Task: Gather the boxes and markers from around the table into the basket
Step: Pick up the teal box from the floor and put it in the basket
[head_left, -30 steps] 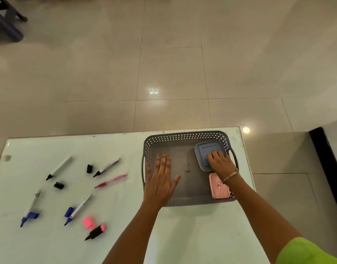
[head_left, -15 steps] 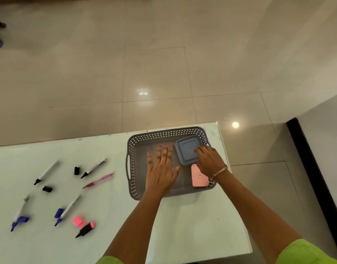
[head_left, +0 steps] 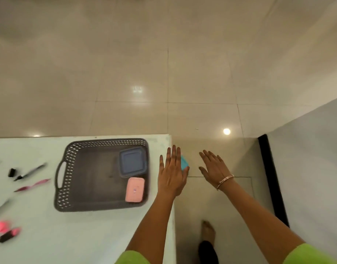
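A grey perforated basket (head_left: 68, 162) sits on the white table near its right edge. Inside it lie a blue-grey square box (head_left: 132, 162) at the back right and a pink box (head_left: 135, 189) in front of that. My left hand (head_left: 172, 172) is flat with fingers apart, just right of the basket over the table's edge. A teal object (head_left: 184, 163) peeks out from behind it; what it rests on is hidden. My right hand (head_left: 214, 167) hovers open over the floor, right of the table. Markers (head_left: 31, 171) and caps lie blurred at the far left.
The table's right edge (head_left: 172, 216) runs beneath my left forearm. Beyond it is tiled floor, with my foot (head_left: 207, 232) below. A grey wall with a black skirting strip (head_left: 272, 178) stands at the right. A pink highlighter (head_left: 6, 235) lies at the lower left.
The view has swung right. Both hands have left the basket and moved right, past the table's edge. The two boxes stay in the basket.
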A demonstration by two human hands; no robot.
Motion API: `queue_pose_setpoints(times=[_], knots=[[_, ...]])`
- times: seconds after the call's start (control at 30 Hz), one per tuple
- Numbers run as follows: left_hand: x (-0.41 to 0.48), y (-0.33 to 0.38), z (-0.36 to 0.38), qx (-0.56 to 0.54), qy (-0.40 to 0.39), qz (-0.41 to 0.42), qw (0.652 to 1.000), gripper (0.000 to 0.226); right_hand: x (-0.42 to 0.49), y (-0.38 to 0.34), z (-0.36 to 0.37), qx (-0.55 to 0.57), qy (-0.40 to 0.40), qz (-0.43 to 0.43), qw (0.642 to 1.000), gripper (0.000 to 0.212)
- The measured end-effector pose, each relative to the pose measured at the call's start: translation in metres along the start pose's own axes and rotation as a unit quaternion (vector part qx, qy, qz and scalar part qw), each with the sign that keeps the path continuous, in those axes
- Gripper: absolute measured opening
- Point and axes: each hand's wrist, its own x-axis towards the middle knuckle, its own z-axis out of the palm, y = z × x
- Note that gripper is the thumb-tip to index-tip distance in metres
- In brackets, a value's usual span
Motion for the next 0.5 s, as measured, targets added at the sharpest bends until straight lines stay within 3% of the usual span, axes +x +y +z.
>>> queue_pose_setpoints(times=[0.2, 0.37, 0.43, 0.5], knots=[[0.03, 0.068, 0.08, -0.082, -0.021, -0.123, 0.989, 0.087, 0.028, 0.072, 0.019, 0.079, -0.032, -0.008, 0.996, 0.058], [0.077, 0.051, 0.159, -0.117, -0.034, -0.218, 0.968, 0.074, 0.083, 0.096, 0.081, 0.146, -0.049, -0.008, 0.988, 0.052], [0.102, 0.034, 0.202, -0.162, -0.031, -0.277, 0.946, 0.068, 0.113, 0.106, 0.12, 0.181, -0.061, 0.0, 0.982, 0.05], [0.13, 0.018, 0.242, -0.274, -0.008, -0.363, 0.89, 0.065, 0.143, 0.115, 0.156, 0.246, -0.063, 0.038, 0.966, 0.048]])
